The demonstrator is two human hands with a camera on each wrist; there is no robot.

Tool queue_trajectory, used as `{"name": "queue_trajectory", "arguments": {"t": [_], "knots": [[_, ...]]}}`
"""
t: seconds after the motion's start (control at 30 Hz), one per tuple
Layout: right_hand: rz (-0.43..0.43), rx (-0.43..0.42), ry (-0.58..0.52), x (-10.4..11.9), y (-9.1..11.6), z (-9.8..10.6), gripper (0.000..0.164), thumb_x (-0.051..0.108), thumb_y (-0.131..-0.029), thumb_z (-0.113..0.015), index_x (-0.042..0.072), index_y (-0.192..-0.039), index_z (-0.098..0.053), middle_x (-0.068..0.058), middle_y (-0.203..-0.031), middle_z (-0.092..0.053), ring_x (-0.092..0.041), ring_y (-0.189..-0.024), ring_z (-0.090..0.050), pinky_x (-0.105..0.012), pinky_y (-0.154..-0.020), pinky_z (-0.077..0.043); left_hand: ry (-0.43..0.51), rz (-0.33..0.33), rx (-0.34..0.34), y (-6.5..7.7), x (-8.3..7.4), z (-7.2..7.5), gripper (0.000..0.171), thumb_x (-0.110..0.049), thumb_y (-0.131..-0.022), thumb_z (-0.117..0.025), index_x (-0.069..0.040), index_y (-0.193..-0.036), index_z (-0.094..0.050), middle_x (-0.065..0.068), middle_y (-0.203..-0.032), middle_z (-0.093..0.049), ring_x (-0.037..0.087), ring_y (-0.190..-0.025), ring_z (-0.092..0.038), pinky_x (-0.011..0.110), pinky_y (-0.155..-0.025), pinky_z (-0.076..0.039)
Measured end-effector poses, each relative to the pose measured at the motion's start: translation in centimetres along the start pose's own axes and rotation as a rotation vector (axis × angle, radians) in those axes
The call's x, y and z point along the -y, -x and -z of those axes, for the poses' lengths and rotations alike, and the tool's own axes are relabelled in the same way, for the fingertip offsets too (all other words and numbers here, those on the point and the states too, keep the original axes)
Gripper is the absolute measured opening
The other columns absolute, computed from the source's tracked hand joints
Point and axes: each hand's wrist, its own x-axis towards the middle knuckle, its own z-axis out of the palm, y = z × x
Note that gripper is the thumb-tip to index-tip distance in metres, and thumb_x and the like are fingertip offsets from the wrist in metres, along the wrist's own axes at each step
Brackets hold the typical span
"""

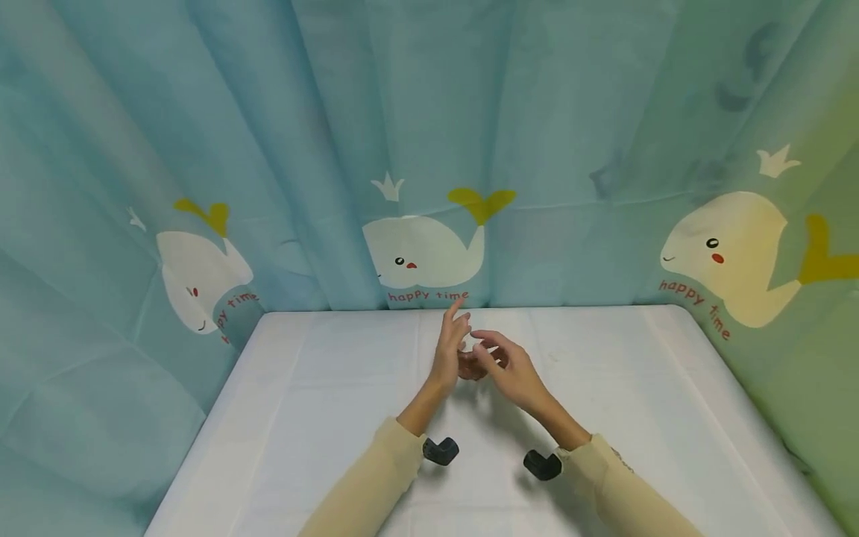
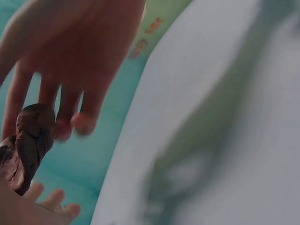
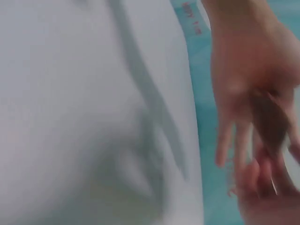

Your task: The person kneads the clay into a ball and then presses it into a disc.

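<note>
A brown lump of clay is between the two hands above the table. It looks creased and folded in the left wrist view. My left hand is raised with fingers stretched out, its palm turned towards the clay. The right wrist view shows that palm with the blurred clay against it. My right hand curves its fingers and thumb around the clay's other side. Its fingers show behind the lump in the left wrist view.
A white-covered table lies under the hands, which cast shadows on it. A blue-green curtain printed with whales hangs behind and along both sides. Dark wrist-camera mounts stick out from both sleeves.
</note>
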Motion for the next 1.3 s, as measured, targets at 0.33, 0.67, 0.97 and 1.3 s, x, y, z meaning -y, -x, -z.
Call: {"name": "queue_trajectory", "arguments": {"t": [0.33,0.67,0.97,1.3], "knots": [[-0.186,-0.237,-0.291,0.3,-0.9,-2.5,0.043,0.036,-0.113,-0.04,0.016,-0.149,-0.052,-0.016,-0.122,-0.057,-0.014,-0.075,-0.055,-0.026,-0.062,-0.051,0.074,-0.032,-0.065,1.4,-1.0,-2.8,0.056,-0.036,-0.11,-0.031,-0.021,-0.163,-0.025,0.017,-0.161,-0.034,0.034,-0.145,-0.039,0.065,-0.114,-0.029],[-0.016,-0.166,-0.446,1.6,-0.6,-2.8,0.06,0.034,-0.112,-0.028,0.029,-0.167,-0.006,0.001,-0.172,-0.01,-0.022,-0.157,-0.008,-0.05,-0.122,-0.012,0.032,-0.055,-0.094,1.2,-0.9,-3.2,0.058,-0.039,-0.11,-0.028,-0.022,-0.165,-0.02,0.013,-0.165,-0.026,0.033,-0.153,-0.024,0.063,-0.118,-0.021],[-0.06,-0.152,-0.605,1.5,-0.2,-3.0,0.058,0.042,-0.113,-0.023,0.034,-0.166,-0.003,0.007,-0.172,-0.005,-0.01,-0.156,-0.005,-0.023,-0.118,-0.014,-0.032,-0.132,-0.077,1.8,-0.5,-4.2,0.06,-0.039,-0.11,-0.026,-0.016,-0.165,-0.02,0.01,-0.167,-0.025,0.03,-0.154,-0.023,0.058,-0.121,-0.021],[-0.064,-0.172,-0.594,1.7,-0.6,-2.2,0.056,0.045,-0.113,-0.017,0.039,-0.165,0.002,0.011,-0.172,-0.001,-0.007,-0.15,-0.023,-0.014,-0.093,-0.035,0.078,-0.066,0.03,1.9,-1.5,-4.4,0.06,-0.041,-0.111,-0.018,-0.027,-0.167,-0.003,0.005,-0.172,-0.005,0.016,-0.123,-0.05,0.024,-0.089,-0.042]]}}
